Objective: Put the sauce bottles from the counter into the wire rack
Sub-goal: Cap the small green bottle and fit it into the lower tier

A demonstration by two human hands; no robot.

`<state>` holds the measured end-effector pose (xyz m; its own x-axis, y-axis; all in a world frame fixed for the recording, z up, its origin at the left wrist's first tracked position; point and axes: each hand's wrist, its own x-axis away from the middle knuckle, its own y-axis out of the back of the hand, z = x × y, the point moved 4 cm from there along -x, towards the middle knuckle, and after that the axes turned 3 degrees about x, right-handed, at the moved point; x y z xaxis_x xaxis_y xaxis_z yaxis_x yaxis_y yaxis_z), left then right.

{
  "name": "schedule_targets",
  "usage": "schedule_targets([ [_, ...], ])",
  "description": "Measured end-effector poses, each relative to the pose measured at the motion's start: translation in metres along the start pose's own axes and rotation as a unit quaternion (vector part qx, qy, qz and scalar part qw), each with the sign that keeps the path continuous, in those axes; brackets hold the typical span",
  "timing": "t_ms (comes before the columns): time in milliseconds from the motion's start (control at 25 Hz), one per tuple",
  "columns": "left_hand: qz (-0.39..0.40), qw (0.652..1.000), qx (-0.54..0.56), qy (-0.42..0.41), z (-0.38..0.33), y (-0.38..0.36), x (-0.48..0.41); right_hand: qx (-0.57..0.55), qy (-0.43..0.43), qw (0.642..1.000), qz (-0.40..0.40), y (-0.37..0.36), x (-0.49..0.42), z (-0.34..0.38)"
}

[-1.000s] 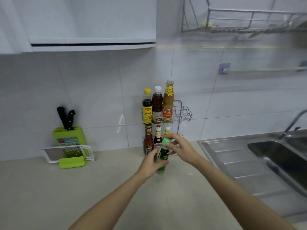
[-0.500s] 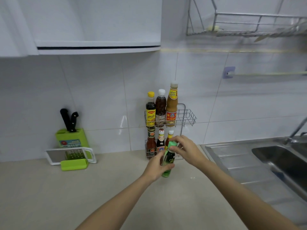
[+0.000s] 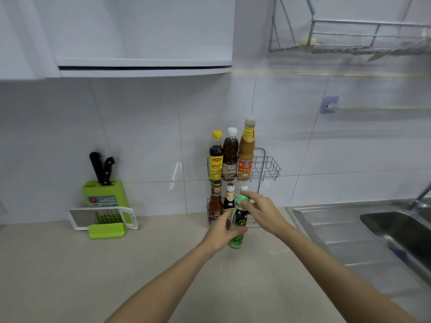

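A two-tier wire rack (image 3: 269, 167) stands against the tiled wall. Its upper tier holds three tall sauce bottles (image 3: 229, 156) on the left, with bare wire to the right. The lower tier holds three smaller bottles (image 3: 215, 201), partly hidden behind my hands. I hold a dark bottle with a green cap (image 3: 238, 221) just in front of the lower tier. My left hand (image 3: 221, 234) wraps its body from the left. My right hand (image 3: 261, 210) pinches the green cap from the right.
A green knife block (image 3: 103, 193) with two black knives and a white-and-green grater (image 3: 105, 217) sit at the back left of the beige counter (image 3: 116, 271). A steel sink and drainboard (image 3: 349, 236) lie to the right. A wall cabinet and a dish rack (image 3: 349, 40) hang overhead.
Both hands have carried the green-capped bottle slightly up and toward the rack's lower tier. The grip of each hand is unchanged.
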<state>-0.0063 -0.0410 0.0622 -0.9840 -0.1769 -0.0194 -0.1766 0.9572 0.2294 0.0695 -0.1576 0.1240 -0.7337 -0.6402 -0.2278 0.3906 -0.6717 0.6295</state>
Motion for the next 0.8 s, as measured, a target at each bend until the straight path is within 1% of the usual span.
schedule_targets([
  [40, 0.001, 1.000, 0.001, 0.000, 0.000, -0.001, 0.000, -0.004, -0.012, 1.000, -0.021, 0.000, 0.000, -0.002],
  [80, 0.001, 1.000, 0.002, -0.003, 0.000, -0.002, 0.000, 0.006, -0.029, 0.998, -0.062, 0.002, 0.000, -0.003],
  [160, 0.003, 1.000, 0.004, -0.008, -0.001, -0.006, 0.001, 0.074, -0.059, 0.984, -0.151, 0.006, 0.001, -0.002],
  [200, 0.005, 1.000, 0.005, -0.009, -0.002, -0.007, 0.000, 0.105, -0.064, 0.978, -0.168, 0.008, -0.001, -0.001],
  [240, 0.004, 1.000, 0.005, -0.008, -0.003, -0.008, 0.000, 0.122, -0.055, 0.977, -0.166, 0.009, -0.002, 0.001],
  [320, -0.004, 1.000, 0.005, -0.007, -0.005, -0.006, -0.001, 0.119, -0.023, 0.983, -0.141, 0.008, -0.003, 0.002],
  [400, -0.016, 1.000, 0.005, -0.011, -0.008, -0.003, -0.001, 0.098, 0.005, 0.988, -0.121, 0.007, 0.000, 0.002],
  [520, -0.024, 1.000, 0.005, -0.011, -0.010, 0.003, -0.003, 0.052, 0.046, 0.991, -0.110, 0.004, 0.004, 0.003],
  [600, -0.023, 1.000, -0.003, -0.012, -0.011, 0.005, -0.002, 0.027, 0.045, 0.992, -0.111, 0.004, 0.004, 0.002],
  [720, -0.020, 1.000, -0.018, -0.009, -0.011, 0.004, -0.001, -0.015, 0.017, 0.994, -0.103, 0.005, 0.000, 0.003],
  [800, -0.013, 1.000, -0.027, -0.010, -0.013, 0.001, 0.000, -0.014, 0.019, 0.994, -0.107, 0.006, -0.002, 0.005],
])
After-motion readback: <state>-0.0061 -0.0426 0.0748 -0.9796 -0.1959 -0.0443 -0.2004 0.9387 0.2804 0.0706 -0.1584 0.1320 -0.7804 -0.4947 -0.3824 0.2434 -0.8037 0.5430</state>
